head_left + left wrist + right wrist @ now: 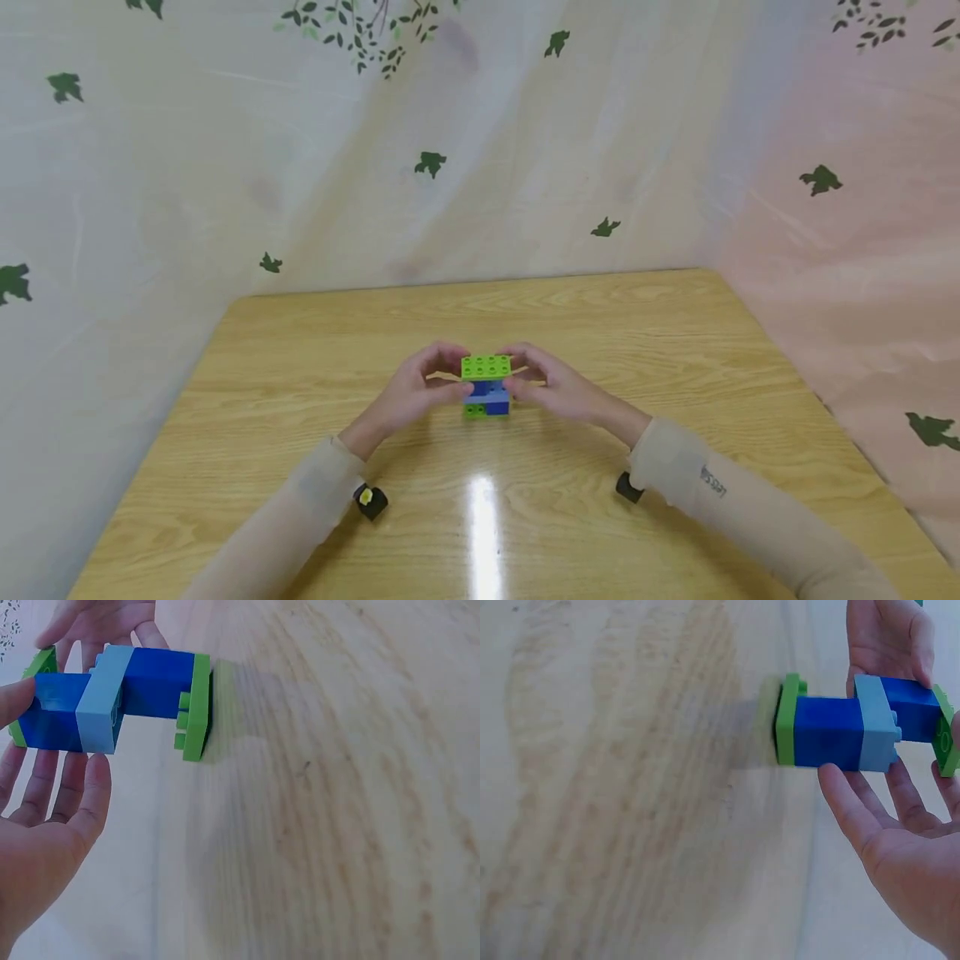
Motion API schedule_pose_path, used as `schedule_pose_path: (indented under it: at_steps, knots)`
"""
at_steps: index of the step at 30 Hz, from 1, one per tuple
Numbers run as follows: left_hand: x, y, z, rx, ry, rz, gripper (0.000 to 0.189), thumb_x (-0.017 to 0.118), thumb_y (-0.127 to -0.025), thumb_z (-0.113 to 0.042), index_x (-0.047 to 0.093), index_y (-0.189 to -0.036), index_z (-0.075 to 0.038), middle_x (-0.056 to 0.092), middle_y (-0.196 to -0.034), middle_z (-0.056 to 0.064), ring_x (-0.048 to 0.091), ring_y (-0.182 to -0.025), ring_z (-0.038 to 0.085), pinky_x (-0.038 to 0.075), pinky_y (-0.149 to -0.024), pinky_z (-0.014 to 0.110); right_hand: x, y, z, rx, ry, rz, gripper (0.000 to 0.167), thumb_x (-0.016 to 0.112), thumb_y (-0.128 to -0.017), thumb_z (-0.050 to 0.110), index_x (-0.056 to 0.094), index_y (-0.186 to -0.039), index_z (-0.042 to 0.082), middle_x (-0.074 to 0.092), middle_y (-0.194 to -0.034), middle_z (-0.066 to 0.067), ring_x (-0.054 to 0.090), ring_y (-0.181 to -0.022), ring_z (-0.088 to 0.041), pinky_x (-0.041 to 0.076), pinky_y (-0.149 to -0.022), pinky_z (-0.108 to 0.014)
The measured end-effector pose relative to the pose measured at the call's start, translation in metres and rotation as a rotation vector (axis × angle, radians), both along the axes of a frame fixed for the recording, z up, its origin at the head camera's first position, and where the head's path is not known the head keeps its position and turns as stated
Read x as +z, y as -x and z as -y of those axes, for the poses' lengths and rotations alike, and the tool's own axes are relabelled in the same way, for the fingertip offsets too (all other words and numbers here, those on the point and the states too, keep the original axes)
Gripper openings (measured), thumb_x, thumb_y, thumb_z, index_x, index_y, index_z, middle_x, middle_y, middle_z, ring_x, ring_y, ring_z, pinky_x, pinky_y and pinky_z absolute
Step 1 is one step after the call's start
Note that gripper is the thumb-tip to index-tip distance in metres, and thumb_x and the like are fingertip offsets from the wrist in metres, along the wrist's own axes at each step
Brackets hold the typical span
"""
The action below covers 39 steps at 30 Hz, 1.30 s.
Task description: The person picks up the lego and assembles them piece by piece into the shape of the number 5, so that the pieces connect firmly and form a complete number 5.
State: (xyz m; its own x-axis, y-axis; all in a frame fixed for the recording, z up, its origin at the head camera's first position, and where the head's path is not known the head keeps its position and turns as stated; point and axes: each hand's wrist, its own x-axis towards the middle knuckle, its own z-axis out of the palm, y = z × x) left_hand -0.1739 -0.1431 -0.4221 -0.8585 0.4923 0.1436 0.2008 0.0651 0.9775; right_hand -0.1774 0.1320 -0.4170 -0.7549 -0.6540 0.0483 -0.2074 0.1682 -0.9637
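Observation:
A small tower of toy building bricks stands upright on the table between both hands. Its base is a green plate [474,412], which carries a dark blue brick [827,733] on the right side. Over that lies a light blue brick [105,694], then a second dark blue brick [52,712] offset to the left. A studded green plate [486,367] tops it. My left hand [401,396] grips the tower's upper part from the left, thumb on the near face and fingers behind. From the right, my right hand [558,390] holds the upper part the same way.
The wooden table [300,350] has a glossy light streak [483,533] at the front. A pale cloth backdrop [495,108] with leaf and bird shapes rises behind and beside it. Small black wrist cameras [371,502] hang below both sleeves.

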Motion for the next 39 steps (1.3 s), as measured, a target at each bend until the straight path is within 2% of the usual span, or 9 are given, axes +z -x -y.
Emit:
schedule_pose_path:
  at_steps: [3,6,10,13,17,25,31,39]
  knots:
    - [0.005,0.004,-0.001,0.029,0.061,0.011,0.039,0.076,-0.093,-0.017,0.061,-0.13,-0.011,0.065,-0.121,0.009,0.061,-0.112,0.028,0.055,-0.093,0.039,0.006,0.004,-0.001,-0.001,-0.005,0.035,0.044,0.056,-0.107,0.023,0.044,-0.147,0.008,0.052,-0.134,-0.02,0.063,-0.114,-0.033,0.055,-0.092,-0.054]
    - [0.011,0.009,-0.002,0.063,0.088,0.07,0.044,0.075,-0.094,-0.026,0.061,-0.133,-0.011,0.064,-0.121,0.009,0.062,-0.109,0.028,0.055,-0.094,0.047,0.014,0.012,-0.001,-0.02,-0.025,0.086,0.047,0.052,-0.108,0.029,0.042,-0.148,0.005,0.053,-0.132,-0.024,0.068,-0.106,-0.033,0.056,-0.088,-0.058]
    - [0.02,0.018,-0.007,0.078,0.025,0.189,0.054,0.075,-0.095,-0.031,0.056,-0.138,-0.005,0.059,-0.122,0.017,0.065,-0.106,0.031,0.053,-0.094,0.057,0.024,0.023,-0.001,-0.059,-0.07,0.132,0.053,0.047,-0.109,0.04,0.042,-0.147,0.004,0.055,-0.135,-0.027,0.071,-0.099,-0.032,0.059,-0.084,-0.053]
    - [0.021,0.026,-0.01,0.092,-0.025,0.26,0.054,0.074,-0.095,-0.029,0.055,-0.138,-0.003,0.059,-0.123,0.019,0.066,-0.104,0.032,0.055,-0.092,0.054,0.027,0.032,-0.001,-0.076,-0.093,0.152,0.056,0.046,-0.108,0.045,0.044,-0.145,0.003,0.053,-0.137,-0.028,0.071,-0.097,-0.034,0.061,-0.08,-0.049]
    - [0.014,0.036,-0.013,0.112,-0.073,0.331,0.05,0.072,-0.097,-0.022,0.054,-0.138,-0.001,0.06,-0.122,0.019,0.068,-0.103,0.03,0.057,-0.091,0.049,0.022,0.043,-0.001,-0.089,-0.114,0.185,0.057,0.046,-0.107,0.046,0.045,-0.145,0.003,0.052,-0.14,-0.026,0.071,-0.096,-0.033,0.062,-0.077,-0.046]
    - [-0.007,0.05,-0.014,0.135,-0.122,0.421,0.051,0.07,-0.097,-0.016,0.049,-0.141,0.002,0.061,-0.126,0.02,0.068,-0.103,0.03,0.055,-0.094,0.05,0.006,0.06,0.0,-0.089,-0.125,0.274,0.063,0.047,-0.107,0.048,0.044,-0.146,-0.002,0.053,-0.14,-0.023,0.07,-0.101,-0.033,0.061,-0.079,-0.046]
    - [-0.015,0.058,-0.012,0.157,-0.079,0.468,0.055,0.072,-0.096,-0.021,0.05,-0.143,-0.001,0.062,-0.129,0.019,0.068,-0.106,0.031,0.057,-0.092,0.046,-0.006,0.068,0.003,-0.11,-0.126,0.328,0.06,0.048,-0.107,0.046,0.046,-0.145,0.0,0.056,-0.136,-0.019,0.071,-0.099,-0.033,0.061,-0.079,-0.045]
    - [-0.021,0.067,-0.011,0.177,-0.051,0.504,0.055,0.074,-0.095,-0.026,0.053,-0.141,-0.004,0.063,-0.128,0.018,0.068,-0.108,0.031,0.058,-0.091,0.044,-0.014,0.074,0.006,-0.153,-0.127,0.373,0.058,0.051,-0.105,0.048,0.048,-0.145,0.005,0.057,-0.134,-0.017,0.07,-0.1,-0.032,0.06,-0.082,-0.044]
